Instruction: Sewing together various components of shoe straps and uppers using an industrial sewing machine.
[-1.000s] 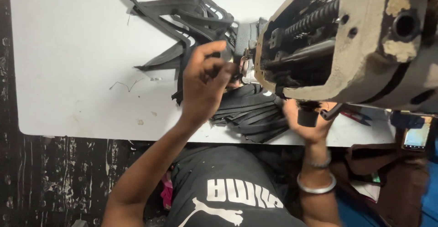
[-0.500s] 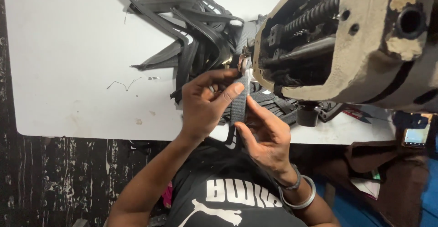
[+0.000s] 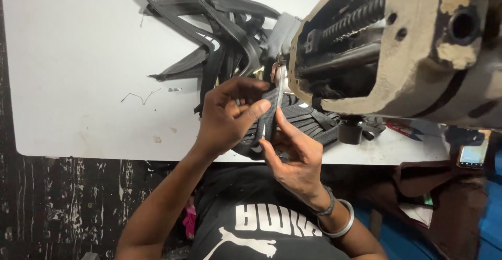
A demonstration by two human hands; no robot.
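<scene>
Left hand [image 3: 230, 116]: thumb and fingers pinched on a narrow black strap [image 3: 267, 114], held just before the sewing machine [image 3: 387, 45]. Right hand [image 3: 293, 153]: fingers half curled, steadying the strap's lower end, grip apparently light. Best kept flat and taut. Pile of black strips [image 3: 219, 35] crowds behind; white table [image 3: 78, 56] lies open leftward.

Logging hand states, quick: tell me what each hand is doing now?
Left hand: closed, pinching the narrow dark grey fabric strip.
Right hand: fingers partly curled, holding the same strip from below.
</scene>
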